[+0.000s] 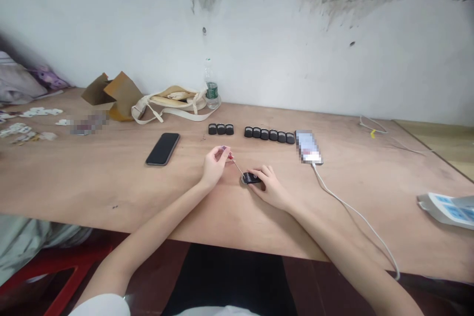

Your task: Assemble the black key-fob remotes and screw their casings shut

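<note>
We face a stained white wall point(281, 49) above a plywood worktop point(111, 182); our left grip point(214, 168) is closed on a slim red-handled screwdriver point(234, 164), its shaft slanting down to the right until the tip reaches the small black fob point(252, 177); the fob lies flat, its long axis running left to right, under our right grip point(272, 188), which clasps it against the worktop; beyond lie black blocks point(269, 134) in a row and, to the left, a smartphone point(162, 149).

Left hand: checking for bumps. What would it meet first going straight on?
Past the red-handled screwdriver it holds, the left hand would probably reach the leftmost of the six small black blocks, though depth is hard to judge from this view.
</note>
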A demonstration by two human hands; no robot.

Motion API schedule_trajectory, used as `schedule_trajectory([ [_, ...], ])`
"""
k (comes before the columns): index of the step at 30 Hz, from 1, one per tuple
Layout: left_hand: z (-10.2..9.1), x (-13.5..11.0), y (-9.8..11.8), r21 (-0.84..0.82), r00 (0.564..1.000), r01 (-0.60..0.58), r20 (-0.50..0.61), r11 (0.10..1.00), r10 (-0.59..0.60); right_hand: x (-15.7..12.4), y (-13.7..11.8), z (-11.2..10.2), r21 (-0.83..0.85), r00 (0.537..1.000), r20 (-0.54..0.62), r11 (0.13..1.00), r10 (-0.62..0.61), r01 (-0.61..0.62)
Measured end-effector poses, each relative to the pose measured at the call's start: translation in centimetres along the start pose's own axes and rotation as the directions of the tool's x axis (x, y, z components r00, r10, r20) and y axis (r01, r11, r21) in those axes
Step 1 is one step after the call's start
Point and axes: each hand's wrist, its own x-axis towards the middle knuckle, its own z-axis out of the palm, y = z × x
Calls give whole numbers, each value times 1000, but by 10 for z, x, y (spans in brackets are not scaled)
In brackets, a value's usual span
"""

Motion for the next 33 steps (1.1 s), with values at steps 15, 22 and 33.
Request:
schedule_trajectory([
  [15,0,4,-6,1,1000,23,-14,1000,-23,0,2,2,23,1000,-12,1000,1,-1],
  [22,1,3,-4,-15,999,35,-13,999,-36,0,2,2,23,1000,-19,1000,-11,11],
  [33,2,2,-1,-89,997,72,-28,993,-75,0,0,7,-43,982,-174,997,-72,66],
])
